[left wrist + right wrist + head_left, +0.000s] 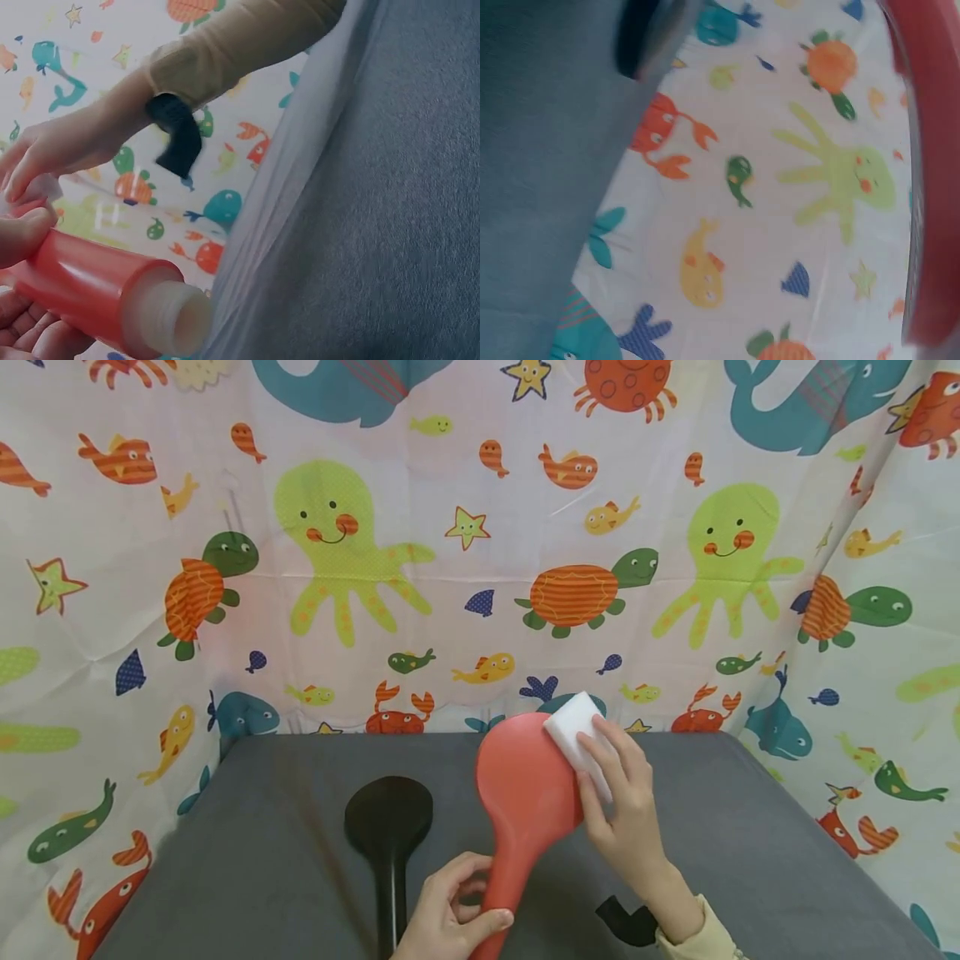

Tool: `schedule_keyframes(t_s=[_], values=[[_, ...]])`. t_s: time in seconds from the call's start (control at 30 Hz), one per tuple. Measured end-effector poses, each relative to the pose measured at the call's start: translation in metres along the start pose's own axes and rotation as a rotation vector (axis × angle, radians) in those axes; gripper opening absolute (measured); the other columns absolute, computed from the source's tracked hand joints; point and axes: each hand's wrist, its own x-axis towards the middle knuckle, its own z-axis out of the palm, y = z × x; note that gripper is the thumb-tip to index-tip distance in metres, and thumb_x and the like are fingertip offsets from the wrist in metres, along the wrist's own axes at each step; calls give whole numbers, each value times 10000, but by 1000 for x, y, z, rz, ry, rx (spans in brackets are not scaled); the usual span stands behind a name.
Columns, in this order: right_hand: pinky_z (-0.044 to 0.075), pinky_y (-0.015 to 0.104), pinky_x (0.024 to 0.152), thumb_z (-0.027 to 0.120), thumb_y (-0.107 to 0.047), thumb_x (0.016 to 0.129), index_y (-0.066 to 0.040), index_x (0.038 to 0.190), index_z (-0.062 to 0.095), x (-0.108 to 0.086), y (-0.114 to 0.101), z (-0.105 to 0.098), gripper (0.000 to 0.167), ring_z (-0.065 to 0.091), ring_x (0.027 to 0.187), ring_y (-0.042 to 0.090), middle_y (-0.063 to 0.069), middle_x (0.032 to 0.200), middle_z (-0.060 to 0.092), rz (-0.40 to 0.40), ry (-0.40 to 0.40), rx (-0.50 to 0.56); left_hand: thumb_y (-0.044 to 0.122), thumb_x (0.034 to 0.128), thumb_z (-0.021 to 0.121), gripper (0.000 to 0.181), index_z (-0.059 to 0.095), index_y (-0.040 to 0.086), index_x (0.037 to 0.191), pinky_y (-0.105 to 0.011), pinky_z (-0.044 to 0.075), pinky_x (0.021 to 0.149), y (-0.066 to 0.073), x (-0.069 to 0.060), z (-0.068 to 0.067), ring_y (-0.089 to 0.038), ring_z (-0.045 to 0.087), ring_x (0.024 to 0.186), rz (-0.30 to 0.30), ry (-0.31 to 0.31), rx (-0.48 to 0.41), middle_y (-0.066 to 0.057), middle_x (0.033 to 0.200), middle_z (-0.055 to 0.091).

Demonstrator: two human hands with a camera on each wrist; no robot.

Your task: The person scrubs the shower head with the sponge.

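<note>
In the head view, a red shower head (527, 777) with a round head is held up above the grey table. My left hand (453, 914) grips its handle, thumb in front and fingers behind. The left wrist view shows the handle's white, hollow threaded end (180, 319). My right hand (618, 797) pinches a white sponge block (579, 727) against the upper right edge of the red head. In the right wrist view, the red shower head (937, 165) fills the right edge, blurred; the right hand is out of that view.
A black shower head (388, 818) lies on the grey table (277, 835), left of the red one. A black strap (628, 922) hangs by the right sleeve. A curtain (435, 610) with sea animals stands behind and at both sides.
</note>
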Motion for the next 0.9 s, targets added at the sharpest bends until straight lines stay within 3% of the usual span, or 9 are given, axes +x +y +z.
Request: schedule_keyframes(t_s=[0.23,0.33,0.43,0.5,0.73,0.8,0.9], values=[[288,424,1007,473,-169,954,1,1122,618,-24,-37,18,280,445,1147,447,270,1186,538,-356,-45,31,24,886,595,408,446,-171,1211,-336,538,749,-1,0,-7,-164,653,890,-9,-73,-225,-118,1054,620],[292,421,1025,471,-146,952,-6,1114,608,-29,-45,22,253,446,1143,444,280,1162,533,-442,-65,66,22,918,535,414,407,-193,1248,-327,531,770,0,0,-11,-177,651,919,-13,-138,-314,-101,1062,639],[290,418,1031,471,-134,948,-9,1100,604,-25,-41,22,237,429,1155,443,286,1157,513,-428,-33,69,45,952,478,405,399,-162,1291,-353,528,786,2,-1,-12,-192,654,933,-61,-203,-417,-96,1057,657],[303,388,1035,476,-127,944,-1,1103,599,-20,-33,21,237,411,1167,450,301,1171,486,-376,1,70,52,965,449,380,424,-125,1300,-361,522,804,2,-2,-12,-197,656,931,-77,-242,-471,-103,1045,665],[399,151,913,459,-214,971,111,1123,532,4,-29,10,366,459,1056,446,375,1191,423,-29,61,114,58,977,406,318,507,-39,1263,-360,512,825,2,-3,-12,-190,660,915,-104,-297,-540,-99,1032,672],[402,155,912,457,-211,972,114,1128,528,2,-31,10,368,465,1060,438,374,1191,426,-37,72,111,57,978,399,316,513,-29,1260,-363,511,830,3,-4,-12,-183,659,914,-96,-313,-547,-94,1035,672],[381,241,978,480,-157,956,80,1121,555,-8,-31,15,298,441,1118,446,362,1187,431,-183,84,103,62,982,378,323,506,-32,1263,-368,512,831,5,-4,-13,-184,651,926,-78,-324,-550,-91,1041,667]])
